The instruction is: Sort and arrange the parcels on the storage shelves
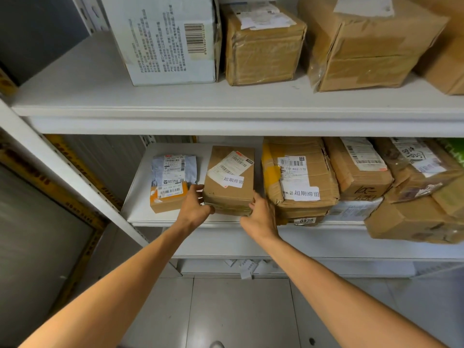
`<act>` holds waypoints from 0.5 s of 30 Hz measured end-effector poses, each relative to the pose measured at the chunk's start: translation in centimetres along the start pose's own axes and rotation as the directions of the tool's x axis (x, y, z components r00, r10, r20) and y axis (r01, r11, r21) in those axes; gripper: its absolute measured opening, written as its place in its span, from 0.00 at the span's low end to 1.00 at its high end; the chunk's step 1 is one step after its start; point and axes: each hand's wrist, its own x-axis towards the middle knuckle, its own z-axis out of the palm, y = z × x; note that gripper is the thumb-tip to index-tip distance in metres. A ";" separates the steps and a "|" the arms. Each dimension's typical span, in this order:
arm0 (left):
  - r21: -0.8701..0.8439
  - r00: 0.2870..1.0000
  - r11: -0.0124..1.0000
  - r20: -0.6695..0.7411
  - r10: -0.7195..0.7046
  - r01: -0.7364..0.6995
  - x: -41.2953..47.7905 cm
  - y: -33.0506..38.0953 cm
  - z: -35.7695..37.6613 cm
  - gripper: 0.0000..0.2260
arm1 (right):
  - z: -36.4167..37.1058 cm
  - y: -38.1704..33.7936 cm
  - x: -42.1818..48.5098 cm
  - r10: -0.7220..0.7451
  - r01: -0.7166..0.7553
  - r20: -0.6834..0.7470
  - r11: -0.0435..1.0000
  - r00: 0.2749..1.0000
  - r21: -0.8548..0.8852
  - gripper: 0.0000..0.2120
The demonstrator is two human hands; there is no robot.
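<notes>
- storage shelves (pixel 226 114): white metal rack; two levels in view, plus tiled floor below.
- upper shelf: white printed carton (pixel 163 41) at left, taped brown box (pixel 263 46) just beside it, big brown box (pixel 364 46) further right. All upright, none touched.
- lower shelf (pixel 140 197), right end: messy pile of brown cartons (pixel 414 197), some tilted and hanging over the near edge.
- crumpled flat parcel (pixel 298 177): sits on a stack right of centre, with a white label on top.
- brown parcel (pixel 229 187): this is the one being handled. It sits on the lower shelf, left of centre, near the front edge, between the crumpled flat parcel and the small orange-taped parcel (pixel 170 194). Labels face up.
- small orange-taped parcel: far left of the row, with a grey bag lying on it.
- left hand (pixel 194 209): fingers (pixel 198 190) curl on the brown parcel's near-left corner.
- right hand (pixel 261 217): fingers (pixel 252 205) curl on the near-right corner.
- Step, as a guess: squaring or shifting this parcel within the row.
- Next: likely keep both grips even and line it up with its neighbours; there is a gap on each side.
</notes>
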 end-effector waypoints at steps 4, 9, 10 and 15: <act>-0.007 1.000 1.000 0.005 -0.015 0.015 0.8 0.0 -0.6 0.27 | 0.0 -0.5 1.2 -0.002 0.001 -0.012 0.996 1.000 -0.091 0.31; -0.014 1.000 0.999 -0.003 -0.030 0.030 2.3 -0.1 -0.9 0.18 | 0.8 -1.3 3.5 0.041 -0.040 0.039 0.999 0.998 -0.027 0.29; -0.037 0.999 0.999 -0.011 -0.030 0.030 2.8 -0.1 -0.9 0.17 | 1.1 -1.6 3.9 0.055 -0.056 0.043 0.998 0.998 0.011 0.27; -0.051 0.999 0.998 0.026 -0.024 0.026 4.4 0.0 -0.5 0.26 | 2.1 -1.9 5.7 0.109 -0.106 -0.021 0.988 0.994 0.112 0.28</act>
